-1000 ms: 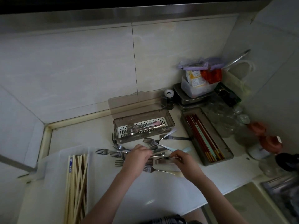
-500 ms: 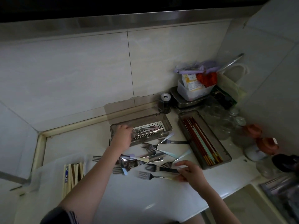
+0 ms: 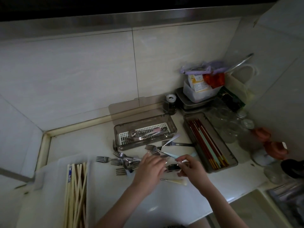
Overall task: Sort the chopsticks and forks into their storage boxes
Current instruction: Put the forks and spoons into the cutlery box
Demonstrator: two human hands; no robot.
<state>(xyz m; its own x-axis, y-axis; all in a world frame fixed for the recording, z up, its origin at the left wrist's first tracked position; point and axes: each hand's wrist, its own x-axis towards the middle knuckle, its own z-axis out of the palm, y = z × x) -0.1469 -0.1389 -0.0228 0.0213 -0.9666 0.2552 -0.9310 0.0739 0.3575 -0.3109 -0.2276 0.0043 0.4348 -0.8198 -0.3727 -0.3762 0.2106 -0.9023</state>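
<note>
Forks [image 3: 121,160] lie scattered at centre frame below the fork box [image 3: 145,134]. Left hand [image 3: 150,170] reaches over them, fingers loose; right hand [image 3: 191,169] pinches a dark-handled fork [image 3: 171,167].

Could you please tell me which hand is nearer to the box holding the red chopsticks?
Right. The right hand sits just beside the chopstick box's near-left edge; the left hand is farther left, over the loose forks.

A home kitchen: tiled walls [image 3: 82,71], a white desk [image 3: 164,203] strewn with forks [image 3: 118,159], glass jars [image 3: 230,129] far right.
</note>
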